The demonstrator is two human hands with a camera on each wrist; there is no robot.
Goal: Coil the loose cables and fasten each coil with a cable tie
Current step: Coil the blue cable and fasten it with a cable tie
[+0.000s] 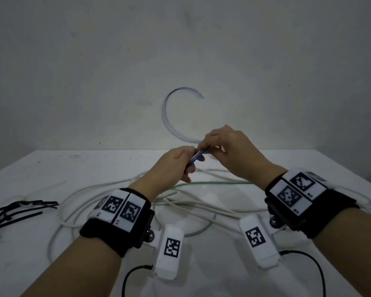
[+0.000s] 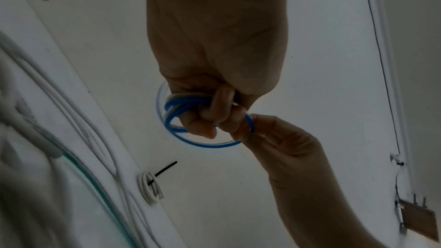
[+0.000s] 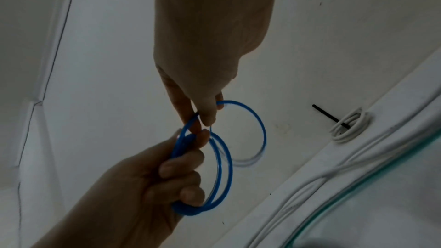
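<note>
Blue thin cable (image 3: 223,167) half-coiled: our left hand (image 3: 152,180) grips the loops, right hand (image 3: 205,90) pinches the next turn just above, untied; one white tied coil (image 3: 349,129) done, white and green cables (image 1: 201,202) below still loose.

Both hands (image 1: 176,162) (image 1: 229,148) raised, fingers curled.

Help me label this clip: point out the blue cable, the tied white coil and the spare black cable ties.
blue cable (image 3: 261,129), right wrist view, on the far loop's arc.
tied white coil (image 3: 346,135), right wrist view, on its white strands.
black cable ties (image 1: 15,211), head view, mid-pile.
</note>
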